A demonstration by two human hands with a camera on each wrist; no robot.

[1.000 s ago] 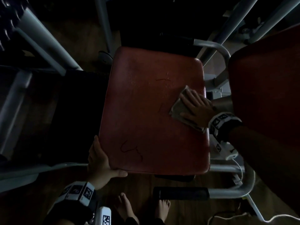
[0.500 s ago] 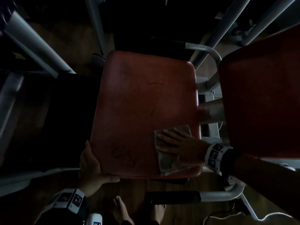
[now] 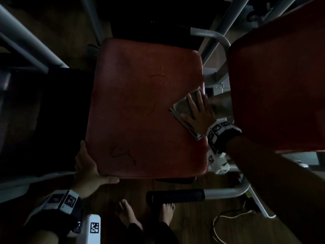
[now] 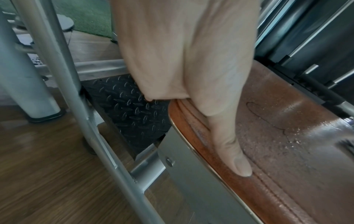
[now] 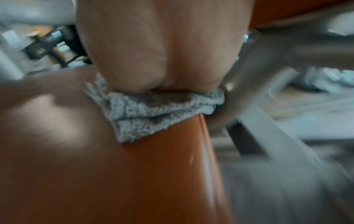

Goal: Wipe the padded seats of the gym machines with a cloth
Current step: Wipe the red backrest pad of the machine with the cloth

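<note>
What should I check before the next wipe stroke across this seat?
1. Cloth flat under right hand: ok.
2. Cloth on the seat, near its right edge: ok.
3. Left hand grips the seat's near left corner: ok.
4. Thumb on top of the seat, clear of the cloth: ok.
5. Left part of the seat already wiped: cannot tell.
6. Cloth clean enough: cannot tell.

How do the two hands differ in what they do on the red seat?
The right hand lies flat, fingers straight, pressing the folded cloth near the seat's right edge; the left hand has no cloth and grips the near left corner, thumb along the front edge. Both wear marker wristbands and bear on the same seat.
</note>
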